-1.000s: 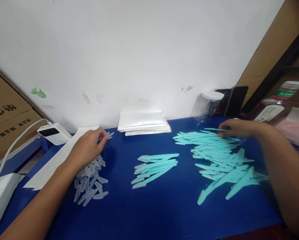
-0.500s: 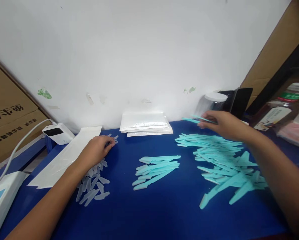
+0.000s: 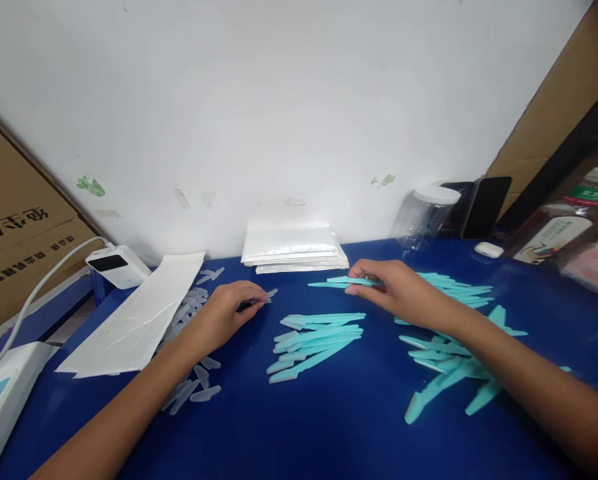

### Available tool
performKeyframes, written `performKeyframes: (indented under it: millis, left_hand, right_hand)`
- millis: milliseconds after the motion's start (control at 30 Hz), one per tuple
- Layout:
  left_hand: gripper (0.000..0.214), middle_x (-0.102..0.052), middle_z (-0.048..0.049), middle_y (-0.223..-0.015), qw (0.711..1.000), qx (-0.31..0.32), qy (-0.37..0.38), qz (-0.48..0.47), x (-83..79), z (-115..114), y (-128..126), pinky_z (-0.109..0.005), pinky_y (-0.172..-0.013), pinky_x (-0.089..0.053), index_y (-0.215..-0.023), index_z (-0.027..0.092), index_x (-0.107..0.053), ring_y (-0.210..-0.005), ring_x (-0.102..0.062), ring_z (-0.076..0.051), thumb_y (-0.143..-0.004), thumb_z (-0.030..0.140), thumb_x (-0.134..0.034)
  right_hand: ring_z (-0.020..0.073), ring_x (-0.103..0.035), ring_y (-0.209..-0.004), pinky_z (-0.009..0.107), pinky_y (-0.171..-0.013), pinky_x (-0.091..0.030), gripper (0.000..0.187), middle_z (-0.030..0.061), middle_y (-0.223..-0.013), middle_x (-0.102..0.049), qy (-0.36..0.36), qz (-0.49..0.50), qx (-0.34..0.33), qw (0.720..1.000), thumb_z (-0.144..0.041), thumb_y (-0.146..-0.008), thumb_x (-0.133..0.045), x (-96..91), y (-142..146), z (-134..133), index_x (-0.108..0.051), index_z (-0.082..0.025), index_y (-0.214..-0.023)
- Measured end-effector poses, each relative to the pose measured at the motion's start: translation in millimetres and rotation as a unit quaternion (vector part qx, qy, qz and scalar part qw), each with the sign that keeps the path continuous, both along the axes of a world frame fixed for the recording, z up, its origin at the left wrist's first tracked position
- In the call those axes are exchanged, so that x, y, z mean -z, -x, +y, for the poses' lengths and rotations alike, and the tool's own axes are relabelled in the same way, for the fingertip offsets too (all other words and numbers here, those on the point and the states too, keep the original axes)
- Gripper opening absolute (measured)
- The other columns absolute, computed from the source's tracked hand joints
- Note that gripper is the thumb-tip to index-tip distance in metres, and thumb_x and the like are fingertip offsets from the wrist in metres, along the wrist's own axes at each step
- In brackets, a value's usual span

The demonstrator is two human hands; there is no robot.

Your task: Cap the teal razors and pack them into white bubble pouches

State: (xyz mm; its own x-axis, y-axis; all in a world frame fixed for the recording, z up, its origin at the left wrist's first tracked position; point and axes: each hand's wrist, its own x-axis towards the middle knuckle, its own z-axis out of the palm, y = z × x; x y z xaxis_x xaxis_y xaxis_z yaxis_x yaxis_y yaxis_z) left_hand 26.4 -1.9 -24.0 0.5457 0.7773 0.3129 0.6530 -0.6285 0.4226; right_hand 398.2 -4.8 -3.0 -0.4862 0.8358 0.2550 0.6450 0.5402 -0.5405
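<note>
My left hand [image 3: 235, 307] pinches a small translucent blade cap [image 3: 271, 295] over the middle of the table. Below its wrist lies a pile of similar loose caps [image 3: 201, 377], partly hidden by my forearm. My right hand [image 3: 379, 283] holds turquoise eyebrow razors [image 3: 336, 281] between thumb and fingers, their ends pointing left towards the cap; how many is hard to tell. Under my right forearm spreads a heap of turquoise razors [image 3: 449, 380]. Between and below both hands, several razors with pale ends [image 3: 319, 340] lie side by side in a small group.
White film-like packets [image 3: 291, 243] are stacked against the wall, and flat white sleeves [image 3: 133, 313] lie left. Also left are a white device with a cable [image 3: 119, 267] and a power strip [image 3: 13, 393]. A clear jar [image 3: 423, 220], dark phone [image 3: 486, 207] and bottle [image 3: 553, 227] stand right.
My left hand has moved right from the cap pile, carrying a cap. My right hand has come left and down from above the razor heap with the razors. The two hands are closer together.
</note>
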Motion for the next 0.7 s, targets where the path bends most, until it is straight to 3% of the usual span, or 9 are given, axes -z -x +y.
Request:
performKeyframes:
  millis: [233, 400, 700]
  left_hand:
    - [0.027, -0.081, -0.0047, -0.109, 0.994, -0.031, 0.088, -0.061, 4.9, -2.0, -6.6, -0.036, -0.086, -0.062, -0.122, 0.026, -0.077, -0.097, -0.075, -0.022, -0.097, 0.035, -0.073]
    - [0.034, -0.079, -0.0040, -0.103, 0.985, -0.091, 0.139, -0.045, 3.0, -3.6, -7.4, -0.036, -0.079, -0.058, -0.126, 0.026, -0.075, -0.092, -0.072, -0.023, -0.097, 0.044, -0.072]
    - [0.036, -0.075, -0.0065, -0.120, 0.981, -0.050, 0.164, -0.089, -1.8, -8.8, -12.4, -0.042, -0.095, -0.058, -0.129, 0.028, -0.075, -0.106, -0.072, -0.025, -0.101, 0.050, -0.067]
  right_hand:
    - [0.0167, -0.055, -0.068, 0.030, -0.061, -0.038, 0.036, 0.0021, -0.087, -0.075, 0.069, 0.048, -0.003, 0.996, -0.058, -0.099, -0.069, -0.9, 9.3, -6.4, -0.074, -0.023, -0.092]
    - [0.0185, -0.060, -0.075, 0.030, -0.066, -0.041, 0.036, 0.0027, -0.090, -0.075, 0.074, 0.061, 0.007, 0.995, -0.057, -0.097, -0.071, 1.9, 11.0, -5.1, -0.074, -0.022, -0.090]
    - [0.0197, -0.066, -0.081, 0.031, -0.067, -0.044, 0.034, 0.0035, -0.095, -0.079, 0.085, 0.085, -0.015, 0.993, -0.056, -0.096, -0.074, 1.9, 16.0, -7.3, -0.078, -0.022, -0.092]
